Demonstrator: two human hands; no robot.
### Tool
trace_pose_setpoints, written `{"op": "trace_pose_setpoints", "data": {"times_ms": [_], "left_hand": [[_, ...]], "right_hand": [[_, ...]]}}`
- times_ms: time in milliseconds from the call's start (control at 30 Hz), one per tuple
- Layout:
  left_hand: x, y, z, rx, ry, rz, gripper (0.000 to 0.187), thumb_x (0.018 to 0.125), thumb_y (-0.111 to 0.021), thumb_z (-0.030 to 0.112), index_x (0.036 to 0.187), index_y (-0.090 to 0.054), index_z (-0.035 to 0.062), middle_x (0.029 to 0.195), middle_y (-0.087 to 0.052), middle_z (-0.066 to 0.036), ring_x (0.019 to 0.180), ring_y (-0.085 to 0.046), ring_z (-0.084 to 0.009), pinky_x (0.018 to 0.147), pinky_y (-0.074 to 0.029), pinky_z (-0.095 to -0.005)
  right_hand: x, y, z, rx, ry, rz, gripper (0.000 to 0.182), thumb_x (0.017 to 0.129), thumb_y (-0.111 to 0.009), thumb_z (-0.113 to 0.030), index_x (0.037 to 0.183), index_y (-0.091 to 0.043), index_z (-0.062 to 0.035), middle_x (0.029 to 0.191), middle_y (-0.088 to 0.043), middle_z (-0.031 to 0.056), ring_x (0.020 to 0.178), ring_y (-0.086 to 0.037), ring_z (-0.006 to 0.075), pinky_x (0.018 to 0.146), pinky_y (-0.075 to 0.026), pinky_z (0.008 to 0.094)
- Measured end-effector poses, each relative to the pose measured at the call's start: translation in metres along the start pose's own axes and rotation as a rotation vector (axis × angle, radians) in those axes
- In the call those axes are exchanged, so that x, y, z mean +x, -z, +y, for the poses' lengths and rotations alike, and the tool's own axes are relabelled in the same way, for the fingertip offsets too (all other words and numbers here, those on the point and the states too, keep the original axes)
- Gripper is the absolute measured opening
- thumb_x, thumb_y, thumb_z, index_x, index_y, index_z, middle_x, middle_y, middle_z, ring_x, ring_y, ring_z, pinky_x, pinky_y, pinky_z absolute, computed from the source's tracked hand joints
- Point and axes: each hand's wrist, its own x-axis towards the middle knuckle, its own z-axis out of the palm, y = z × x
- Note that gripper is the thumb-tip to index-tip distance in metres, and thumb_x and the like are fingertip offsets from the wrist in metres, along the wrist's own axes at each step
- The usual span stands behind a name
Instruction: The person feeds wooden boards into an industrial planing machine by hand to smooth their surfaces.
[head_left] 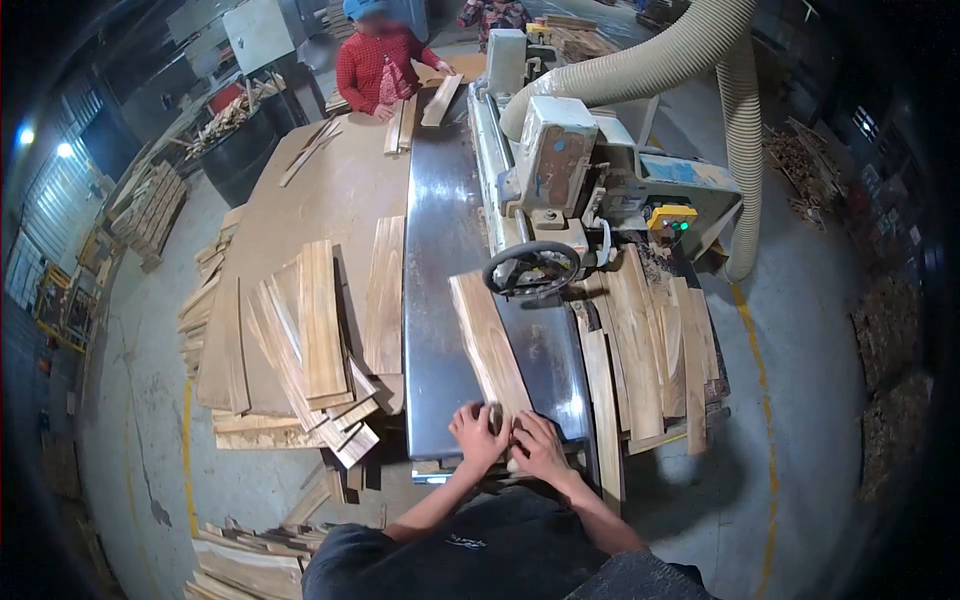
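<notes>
— Plank (488, 345) on the steel machine bed (440, 270), pale and long: how does it lie from the hands?

— Straight ahead of them. Its near end sits under both hands at the bed's near edge, and its long axis runs away from the person, leaning a little left, toward the black handwheel (532, 268).

— Which hand is closer?

— Neither by much. The left hand (478, 436) presses on the near end's left corner, the right hand (540, 445) just beside it on the right corner. Fingers of both are curled down flat onto the wood, close together, not pinching; the thumbs I cannot make out.

— Edges?

— To the plank's right, the machine body (560, 170) with its dust hose (690, 50) stands along the bed. A stack of boards (650, 350) lies right of that, near the right hand. Left of the bed, a wooden table (330, 190) carries a fan of loose boards (320, 340), apart from the plank.

— Open room?

— The bare steel strip ahead, left of the plank, runs clear to the far end, where another person in a red top (385, 65) has hands on boards.
</notes>
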Motion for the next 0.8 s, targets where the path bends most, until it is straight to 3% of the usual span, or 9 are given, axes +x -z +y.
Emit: {"op": "trace_pose_setpoints", "data": {"times_ms": [33, 67, 133, 200, 267, 433, 700, 767, 800], "left_hand": [[-0.002, -0.006, 0.001, 0.035, -0.021, 0.250, 0.055, 0.078, -0.071, 0.045, 0.119, -0.063, 0.0093, 0.128, -0.052, -0.021, 0.123, -0.043, -0.0416, 0.098, -0.032, -0.0549], [-0.005, -0.014, -0.001, 0.039, 0.012, 0.134, 0.068, 0.080, -0.067, 0.051, 0.132, -0.055, 0.0097, 0.141, -0.043, -0.026, 0.133, -0.035, -0.0452, 0.103, -0.026, -0.0596], [-0.013, -0.034, 0.006, 0.058, -0.034, 0.114, 0.070, 0.081, -0.065, 0.053, 0.135, -0.053, 0.0102, 0.144, -0.039, -0.026, 0.136, -0.031, -0.0458, 0.104, -0.024, -0.0610], [-0.024, -0.044, 0.016, 0.061, -0.104, 0.030, 0.075, 0.082, -0.062, 0.056, 0.141, -0.049, 0.0116, 0.151, -0.032, -0.027, 0.142, -0.023, -0.0462, 0.108, -0.018, -0.0639], [-0.024, -0.051, 0.033, 0.076, -0.134, -0.015, 0.072, 0.083, -0.061, 0.055, 0.141, -0.048, 0.0138, 0.151, -0.033, -0.024, 0.143, -0.022, -0.0448, 0.108, -0.018, -0.0638], [0.012, -0.085, 0.063, 0.059, -0.137, -0.113, 0.073, 0.083, -0.062, 0.057, 0.142, -0.048, 0.0165, 0.152, -0.033, -0.024, 0.144, -0.022, -0.0418, 0.111, -0.017, -0.0615], [0.091, -0.100, 0.062, 0.075, -0.089, -0.072, 0.075, 0.080, -0.063, 0.060, 0.140, -0.050, 0.0171, 0.150, -0.036, -0.023, 0.143, -0.025, -0.0382, 0.111, -0.020, -0.0597], [0.117, -0.107, 0.059, 0.041, -0.091, 0.003, 0.070, 0.074, -0.073, 0.049, 0.134, -0.056, 0.0168, 0.146, -0.043, -0.022, 0.141, -0.031, -0.0349, 0.110, -0.024, -0.0569], [0.129, -0.112, 0.052, 0.054, -0.111, -0.039, 0.074, 0.078, -0.067, 0.056, 0.139, -0.051, 0.0163, 0.148, -0.039, -0.024, 0.142, -0.028, -0.0375, 0.111, -0.022, -0.0581]], "right_hand": [[-0.010, -0.001, -0.002, 0.010, 0.008, -0.002, 0.027, 0.079, -0.069, -0.015, 0.102, -0.067, -0.0010, 0.126, -0.057, 0.0209, 0.124, -0.049, 0.0410, 0.102, -0.039, 0.0486], [-0.024, -0.001, -0.003, -0.009, 0.047, -0.072, 0.030, 0.079, -0.071, -0.019, 0.102, -0.067, -0.0009, 0.126, -0.056, 0.0223, 0.125, -0.048, 0.0410, 0.103, -0.038, 0.0496], [-0.053, -0.001, -0.005, -0.082, 0.100, -0.183, 0.039, 0.077, -0.074, -0.030, 0.101, -0.066, 0.0000, 0.124, -0.055, 0.0246, 0.127, -0.045, 0.0413, 0.105, -0.035, 0.0522], [-0.072, 0.003, -0.008, -0.076, 0.063, -0.181, 0.040, 0.077, -0.074, -0.030, 0.101, -0.066, 0.0010, 0.122, -0.055, 0.0247, 0.127, -0.045, 0.0418, 0.106, -0.035, 0.0528], [-0.080, 0.012, -0.011, -0.083, -0.019, -0.150, 0.039, 0.076, -0.072, -0.025, 0.101, -0.064, 0.0036, 0.117, -0.055, 0.0254, 0.125, -0.045, 0.0434, 0.106, -0.033, 0.0542], [-0.088, 0.019, 0.001, -0.293, -0.221, -0.135, 0.043, 0.083, -0.060, -0.012, 0.121, -0.057, 0.0064, 0.140, -0.043, 0.0277, 0.136, -0.035, 0.0424, 0.111, -0.027, 0.0533], [-0.042, 0.009, 0.021, -0.380, -0.344, -0.190, 0.060, 0.080, -0.062, -0.008, 0.135, -0.045, 0.0082, 0.154, -0.025, 0.0248, 0.143, -0.022, 0.0443, 0.115, -0.017, 0.0556], [-0.021, -0.001, 0.035, -0.449, -0.355, -0.204, 0.058, 0.083, -0.059, -0.008, 0.135, -0.044, 0.0090, 0.155, -0.024, 0.0235, 0.143, -0.020, 0.0433, 0.114, -0.017, 0.0564], [-0.009, -0.001, 0.038, -0.471, -0.355, -0.205, 0.058, 0.083, -0.058, -0.009, 0.136, -0.043, 0.0082, 0.155, -0.024, 0.0232, 0.143, -0.021, 0.0433, 0.114, -0.017, 0.0563]]}}
